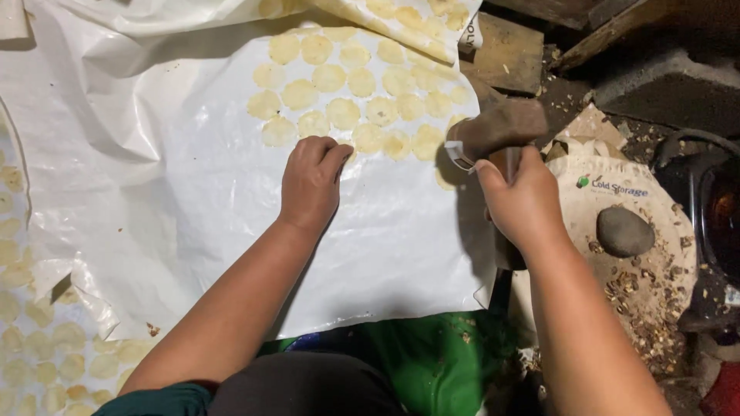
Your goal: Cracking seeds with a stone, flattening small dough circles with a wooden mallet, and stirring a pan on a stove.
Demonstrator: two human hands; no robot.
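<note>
My left hand [311, 182] rests knuckles-up on a white plastic sheet [231, 223], fingers curled at the near edge of several rows of flat pale yellow round discs [343, 112]. Whether a disc lies under the fingers is hidden. My right hand [521, 202] is closed around a thin flat metal blade [458, 156] at the sheet's right edge, beside a brown wooden block [501, 123].
More pale discs lie on another sheet at the lower left [46, 354] and on a sheet at the top [401, 15]. To the right sits a round cloth-covered slab [655, 231] with a grey stone [624, 231] and brown husk scraps. Green cloth [432, 362] lies near me.
</note>
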